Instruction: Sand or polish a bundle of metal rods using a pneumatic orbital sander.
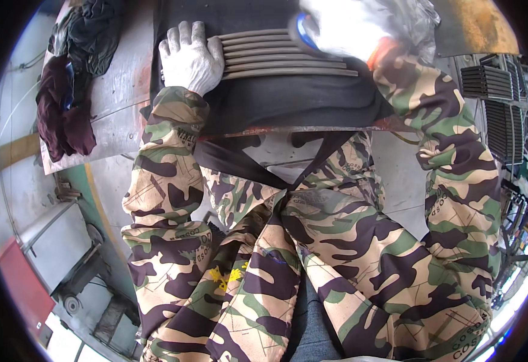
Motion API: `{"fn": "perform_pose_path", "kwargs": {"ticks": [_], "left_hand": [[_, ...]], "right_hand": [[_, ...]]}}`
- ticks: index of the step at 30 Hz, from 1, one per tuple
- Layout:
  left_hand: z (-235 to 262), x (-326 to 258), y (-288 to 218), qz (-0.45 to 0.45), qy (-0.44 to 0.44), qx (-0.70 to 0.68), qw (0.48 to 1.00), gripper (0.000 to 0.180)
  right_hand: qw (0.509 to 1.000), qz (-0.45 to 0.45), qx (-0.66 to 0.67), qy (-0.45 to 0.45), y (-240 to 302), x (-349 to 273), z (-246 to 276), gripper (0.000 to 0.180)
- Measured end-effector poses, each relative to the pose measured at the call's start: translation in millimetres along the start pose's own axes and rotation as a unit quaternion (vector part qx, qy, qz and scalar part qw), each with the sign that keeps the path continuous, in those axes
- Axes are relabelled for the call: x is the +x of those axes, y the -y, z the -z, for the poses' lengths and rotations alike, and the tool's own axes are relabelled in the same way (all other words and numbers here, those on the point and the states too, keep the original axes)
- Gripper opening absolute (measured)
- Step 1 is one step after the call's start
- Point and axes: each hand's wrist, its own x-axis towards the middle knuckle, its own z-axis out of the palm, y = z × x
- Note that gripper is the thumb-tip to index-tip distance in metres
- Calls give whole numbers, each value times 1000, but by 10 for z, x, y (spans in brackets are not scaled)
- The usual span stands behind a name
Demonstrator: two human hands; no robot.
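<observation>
My left hand (193, 59), in a white knitted glove, lies flat with its fingers spread at the left end of a row of slim grey metal bars (276, 59). The bars lie side by side on a black cloth (288, 99) over the workbench. At their right end is my right hand (351, 30), in a white glove with an orange cuff, smeared by motion. It holds a round, blue-rimmed thing (304, 31) against or just above the bars; its exact kind is too blurred to tell. The fingers of this hand are mostly hidden.
Dark crumpled cloths (68, 102) lie on the bench's left part. Crinkled clear plastic (421, 24) sits beyond my right hand. Racks of stacked dark metal bars (499, 114) stand on the right. The bench's front edge (300, 129) runs close before me. Machinery (74, 295) stands at lower left.
</observation>
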Motion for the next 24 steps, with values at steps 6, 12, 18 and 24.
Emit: {"fn": "perform_pose_path", "kwargs": {"ticks": [6, 12, 18, 24], "left_hand": [[-55, 66, 1, -3, 1, 1, 1000, 36], [-67, 43, 41, 2, 0, -7, 1000, 36], [-46, 16, 34, 7, 0, -16, 1000, 38], [2, -34, -57, -2, -12, -10, 1000, 40]], "right_hand": [[1000, 4, 28, 7, 99, -73, 110, 22], [999, 2, 26, 22, 207, 4, 119, 22], [995, 2, 84, 55, 507, 331, 141, 21], [993, -23, 93, 70, 590, 566, 24, 23]]}}
